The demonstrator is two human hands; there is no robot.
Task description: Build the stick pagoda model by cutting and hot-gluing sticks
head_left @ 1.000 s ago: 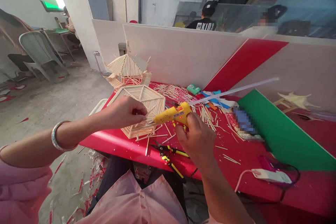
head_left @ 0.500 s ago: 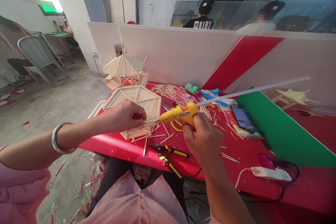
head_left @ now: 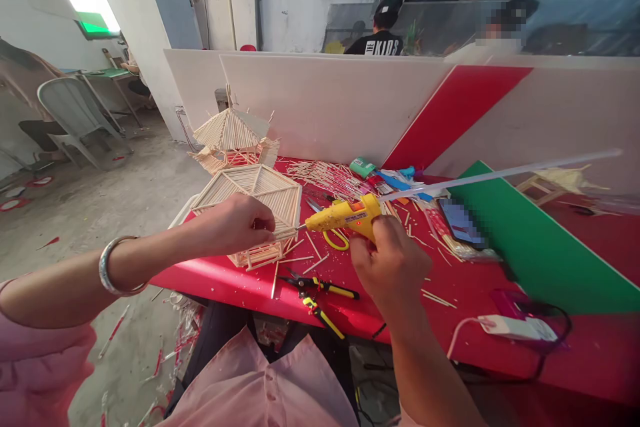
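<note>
My right hand [head_left: 391, 261] grips a yellow glue gun [head_left: 346, 213] with a long white glue stick [head_left: 500, 174] sticking out of its back. Its nozzle points left at a thin wooden stick [head_left: 286, 235] pinched in the closed fingers of my left hand [head_left: 239, 222]. That hand hovers over the near edge of a hexagonal roof of wooden sticks [head_left: 257, 195] lying on the red table [head_left: 350, 280]. A silver bangle [head_left: 111, 265] sits on my left wrist.
A finished stick pavilion [head_left: 233, 135] stands behind the roof. Loose sticks [head_left: 330, 177], yellow scissors [head_left: 334, 238], yellow-handled pliers [head_left: 320, 297], a phone [head_left: 463, 222], a green board [head_left: 540, 247] and a power strip [head_left: 517, 328] lie on the table. White and red panels [head_left: 350, 107] back it. People sit beyond.
The glue gun has shifted slightly right and its nozzle stays at the stick in my left hand. The view has drifted a little; both hands keep their grips.
</note>
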